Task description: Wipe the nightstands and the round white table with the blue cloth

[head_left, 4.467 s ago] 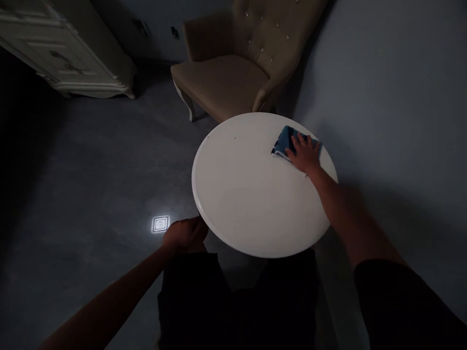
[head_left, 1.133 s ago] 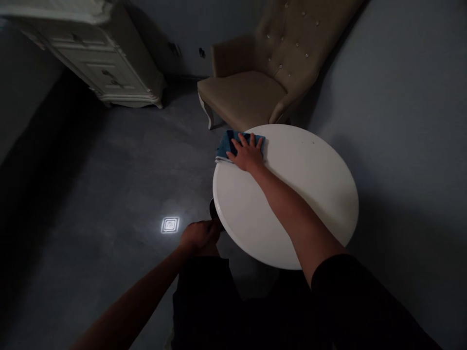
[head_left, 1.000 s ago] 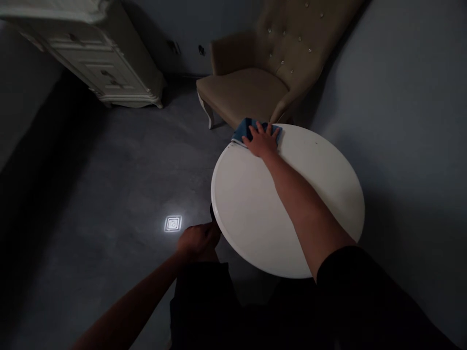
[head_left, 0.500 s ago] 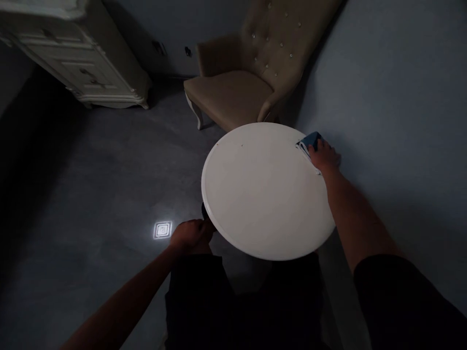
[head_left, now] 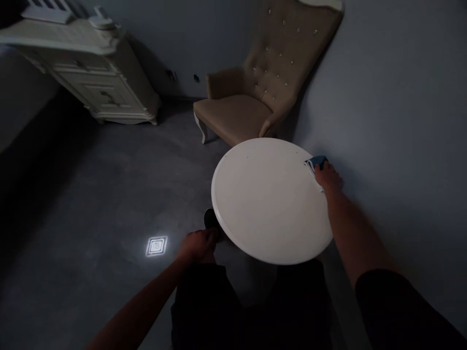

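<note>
Round white table [head_left: 268,209] dominates the dim room I watch from a distance through the head camera, standing at the centre of the view with its right side close to a grey wall [head_left: 394,97]. Just beyond its far rim, a tan armchair [head_left: 233,114] with a button-tufted back stands against that wall. Back left, I have a cream cabinet [head_left: 98,90], its front panels and handles half lost in shadow. At the table's far right edge, the person's right hand [head_left: 329,178] bends its fingers over a folded blue cloth [head_left: 316,160], gripping it at the rim, white borders showing between hand and table. Lower down, the person's left hand [head_left: 198,244] is loosely curled above the knee, near the table's left edge; in this light I cannot tell whether it has hold of anything. Left of that hand, a bright square of light [head_left: 156,246] glows on the dark floor [head_left: 109,194]. Smallest of all, I pick out a few dark specks [head_left: 247,157] along the far part of the white surface.
</note>
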